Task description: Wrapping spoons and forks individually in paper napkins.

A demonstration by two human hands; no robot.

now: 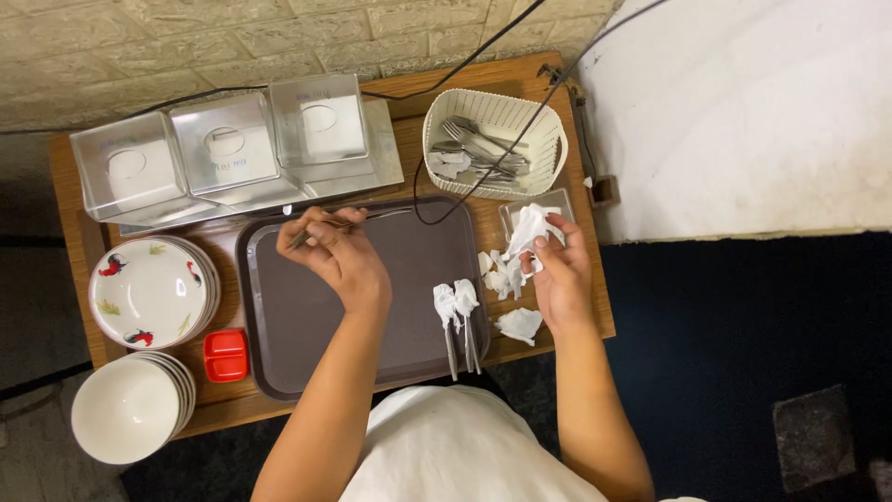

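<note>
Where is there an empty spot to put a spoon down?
The brown tray is bare between the left hand and its near edge, left of the two wrapped utensils. It is crowded by the right hand, among crumpled tissues, and by the plates and bowls.

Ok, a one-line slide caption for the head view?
Left hand holds cutlery over the brown tray; right hand grips a white napkin.

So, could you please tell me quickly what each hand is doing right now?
Left hand: closed on a piece of cutlery.
Right hand: closed on a white tissue.
</note>
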